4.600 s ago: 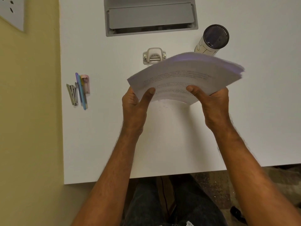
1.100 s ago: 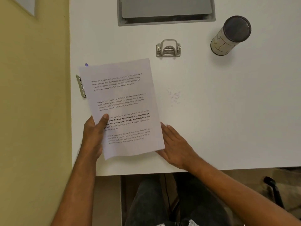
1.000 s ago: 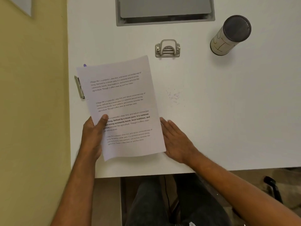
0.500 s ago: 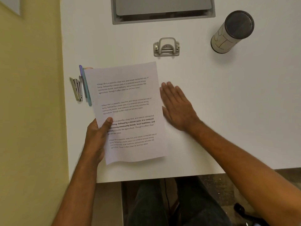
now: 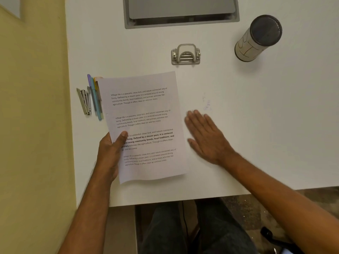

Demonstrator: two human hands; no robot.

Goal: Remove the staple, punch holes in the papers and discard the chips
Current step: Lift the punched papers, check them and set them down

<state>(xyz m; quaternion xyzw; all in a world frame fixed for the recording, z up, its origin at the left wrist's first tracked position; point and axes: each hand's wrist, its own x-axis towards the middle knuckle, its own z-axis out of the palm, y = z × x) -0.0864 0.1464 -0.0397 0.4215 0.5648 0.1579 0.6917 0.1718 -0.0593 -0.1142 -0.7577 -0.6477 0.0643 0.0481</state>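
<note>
Desk (image 5: 275,143): smooth white top, matt, straight front edge near your lap; grey rectangular hatch (image 5: 181,11) set flush at the far edge.

Papers (image 5: 145,125): thin white sheets, rectangular, printed with 4 short blocks of black text, the 3rd partly bold. They lie near the desk's left side, tilted a little, the near-left part raised in your grip.

Your left hand (image 5: 110,153): clamped on the papers' left edge, thumb (image 5: 122,136) on top over the 3rd text block, the other fingers hidden under the sheets.

Your right hand (image 5: 207,138): flat and spread, palm down, fingers (image 5: 196,118) straight and pointing away from you, gripping nothing. It sits just right of the papers' right edge; whether it touches the desk you cannot tell.

Chips (image 5: 207,103): faint pale specks scattered on the desk just beyond your right fingertips, too small to count.

Punch (image 5: 185,55): grey metal, squat, arched handle, 2 posts at the sides; stands beyond the papers' far right corner, apart from them.

Canister (image 5: 256,38): cream cylinder with dark lines on its wall and a dark round lid, upright, far right.

Stapler (image 5: 84,101): slim, silver metal, wedge-shaped, left of the papers.

Pens (image 5: 94,96): slender plastic barrels, purple and blue, between stapler and papers, the papers' left edge overlapping the items beside them
</note>
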